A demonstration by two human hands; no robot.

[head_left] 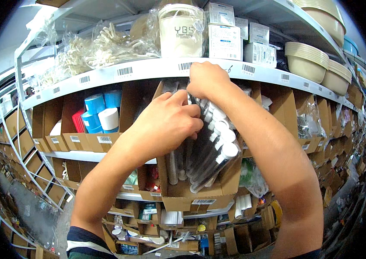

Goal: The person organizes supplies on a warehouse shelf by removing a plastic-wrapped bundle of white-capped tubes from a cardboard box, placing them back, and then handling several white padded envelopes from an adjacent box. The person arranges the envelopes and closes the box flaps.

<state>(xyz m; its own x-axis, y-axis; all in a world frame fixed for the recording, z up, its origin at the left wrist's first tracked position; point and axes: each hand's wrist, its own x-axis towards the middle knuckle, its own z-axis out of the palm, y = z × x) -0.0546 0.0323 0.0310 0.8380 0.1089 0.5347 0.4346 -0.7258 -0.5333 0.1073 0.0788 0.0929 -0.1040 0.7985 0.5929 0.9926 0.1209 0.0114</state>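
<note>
A cardboard bin [178, 204], pulled out past its neighbours, stands before me. Inside it, clear tubes [204, 173] with white caps [225, 133] lean together in a slanted row, with some clear plastic wrap around them. My left hand [175, 119] is over the left side of the bin with its fingers curled by the tubes. What lies under those fingers is hidden. Higher and to the right, my right hand [208, 79] is bent into a loose fist in front of the shelf edge [157, 68]. Its fingertips are out of sight behind the hand.
Above stand a wrapped cream bucket [181, 32], white boxes [224, 42], bagged cream items [105, 45] and stacked beige basins [306, 61]. Blue and white rolls [100, 111] fill a bin on the left. More cardboard bins [278, 108] line the right. A metal ladder [29, 155] leans at far left.
</note>
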